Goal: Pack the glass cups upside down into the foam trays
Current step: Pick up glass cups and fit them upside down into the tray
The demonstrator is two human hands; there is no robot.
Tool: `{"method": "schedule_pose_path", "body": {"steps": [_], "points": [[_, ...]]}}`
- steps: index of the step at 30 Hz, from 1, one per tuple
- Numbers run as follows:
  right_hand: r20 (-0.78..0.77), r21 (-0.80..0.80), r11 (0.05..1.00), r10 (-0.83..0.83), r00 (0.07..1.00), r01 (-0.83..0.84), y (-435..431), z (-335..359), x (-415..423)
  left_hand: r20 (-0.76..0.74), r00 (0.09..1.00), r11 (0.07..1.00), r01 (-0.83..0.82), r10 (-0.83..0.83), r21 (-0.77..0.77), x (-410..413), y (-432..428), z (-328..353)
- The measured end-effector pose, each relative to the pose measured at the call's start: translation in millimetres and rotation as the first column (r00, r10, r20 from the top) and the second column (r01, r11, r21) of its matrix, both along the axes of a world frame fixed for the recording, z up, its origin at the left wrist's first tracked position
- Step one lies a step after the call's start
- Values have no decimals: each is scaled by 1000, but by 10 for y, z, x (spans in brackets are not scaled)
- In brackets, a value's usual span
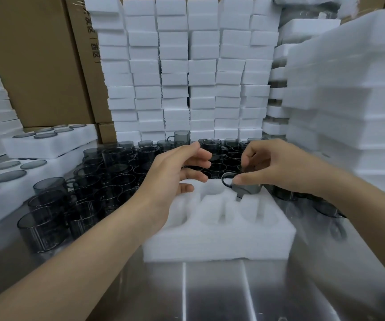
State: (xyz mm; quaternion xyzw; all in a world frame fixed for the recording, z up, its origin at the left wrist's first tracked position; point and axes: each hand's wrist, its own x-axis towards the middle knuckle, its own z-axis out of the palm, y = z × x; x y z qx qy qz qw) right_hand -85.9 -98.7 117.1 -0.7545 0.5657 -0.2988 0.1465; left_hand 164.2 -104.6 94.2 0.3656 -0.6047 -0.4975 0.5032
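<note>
The right hand (277, 167) is holding a smoky glass cup (248, 188) from above, its fingers (251, 178) curled round the top and the thumb lying beside the cup's handle, which is pointing left. The cup is sitting at the far right pocket of the white foam tray (219, 242) – partly down in it, though the hand is hiding too much to say which way up the cup is turned. The left hand (173, 172) is hovering over the tray's far left corner with its fingers spread and loosely bent, gripping nothing; the thumb is lying close above the foam edge. The tray's other pockets are showing only white foam. The tray is lying on a shiny metal bench (210, 295), straight in front of the person. Behind it and to its left a crowd of loose cups (108, 181) is standing on the bench, packed close, most of them mouth up. Further left, filled trays (36, 144) are showing round grey cup bases in their pockets. White foam blocks (187, 66) are standing in tall columns at the back, another foam stack (349, 100) is rising on the right, and brown boxes (36, 54) are filling the left background.
</note>
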Motion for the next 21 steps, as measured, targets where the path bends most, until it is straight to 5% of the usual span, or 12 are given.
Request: {"method": "schedule_pose_path", "body": {"steps": [4,17,21], "points": [[98,3,993,113,989,-114,1,38,-41,4,1000,1000,4,-4,0,1,0,2],[-119,155,968,219,969,-199,32,-48,83,15,1000,1000,17,-17,-20,11,-29,-21],[102,-19,991,136,985,-134,3,-70,113,16,1000,999,27,-27,-21,16,-27,-18]]}}
